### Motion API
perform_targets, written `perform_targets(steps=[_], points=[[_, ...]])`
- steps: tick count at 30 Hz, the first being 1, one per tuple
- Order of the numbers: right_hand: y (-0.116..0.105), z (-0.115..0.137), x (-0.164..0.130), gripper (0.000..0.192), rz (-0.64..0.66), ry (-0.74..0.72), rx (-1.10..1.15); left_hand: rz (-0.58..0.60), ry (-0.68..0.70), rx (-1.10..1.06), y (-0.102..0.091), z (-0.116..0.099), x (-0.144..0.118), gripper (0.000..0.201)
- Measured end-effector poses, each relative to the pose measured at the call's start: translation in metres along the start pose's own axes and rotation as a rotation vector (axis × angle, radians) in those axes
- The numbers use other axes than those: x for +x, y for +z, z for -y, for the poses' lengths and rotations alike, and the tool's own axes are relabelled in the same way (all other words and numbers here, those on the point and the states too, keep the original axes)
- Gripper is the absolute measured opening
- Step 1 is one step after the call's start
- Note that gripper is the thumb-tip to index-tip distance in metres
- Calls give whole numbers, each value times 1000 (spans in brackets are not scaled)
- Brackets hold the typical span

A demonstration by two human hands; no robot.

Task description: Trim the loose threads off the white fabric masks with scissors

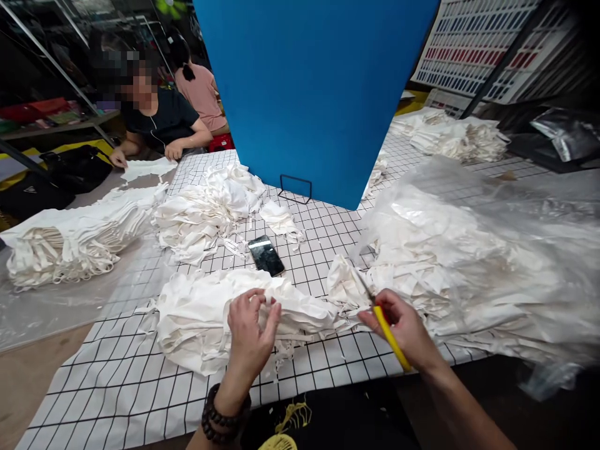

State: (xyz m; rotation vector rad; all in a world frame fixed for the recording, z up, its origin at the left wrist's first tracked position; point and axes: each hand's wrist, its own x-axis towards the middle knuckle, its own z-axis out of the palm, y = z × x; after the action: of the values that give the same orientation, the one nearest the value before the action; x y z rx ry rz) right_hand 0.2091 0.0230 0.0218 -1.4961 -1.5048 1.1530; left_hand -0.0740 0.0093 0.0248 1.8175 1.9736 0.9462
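Two hands share this: left hand (250,328), fingers apart, pins the near white fabric pile (201,319) while your right hand (405,328), clamped on the yellow-handled cutter (391,340), trims slowly.

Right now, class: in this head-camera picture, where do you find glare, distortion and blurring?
Head view: glare streaks the clear plastic bag and the phone screen; the wide lens bends the grid tablecloth lines and stretches the edges; one co-worker's face is pixelated; the left hand and right hand look sharp.
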Motion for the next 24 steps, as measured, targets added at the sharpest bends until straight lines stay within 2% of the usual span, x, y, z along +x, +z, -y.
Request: perform_targets(steps=[2, 4, 7, 9, 11, 15, 19, 21, 24], points=[[-18, -13, 3, 36, -139, 17, 19, 44, 3, 262, 9, 12, 4, 41], [-31, -24, 5, 38, -236, 26, -29, 150, -23, 382, 18, 23, 7, 49], [-38, -32, 4, 40, -313, 35, -149, 279, -82, 369, 18, 37, 14, 49], [-37, -32, 1, 40, -315, 39, -209, 315, -114, 331, 5, 48, 20, 49], [-34, -30, 0, 37, -292, 51, -265, 281, -141, 367, -15, 61, 26, 45], [-29, -27, -1, 29, -264, 105, -307, 54, -148, 663, -51, 95, 38, 38], [-11, -26, 6, 15, -100, 46, -389, -21, -186, 764, -61, 124, 49, 44], [6, -27, 11, 16, -22, -29, -489, -42, -230, 763, -62, 126, 56, 48], [32, -29, 17, 18, -8, -108, -566, -54, -340, 749, -66, 108, 62, 57]])
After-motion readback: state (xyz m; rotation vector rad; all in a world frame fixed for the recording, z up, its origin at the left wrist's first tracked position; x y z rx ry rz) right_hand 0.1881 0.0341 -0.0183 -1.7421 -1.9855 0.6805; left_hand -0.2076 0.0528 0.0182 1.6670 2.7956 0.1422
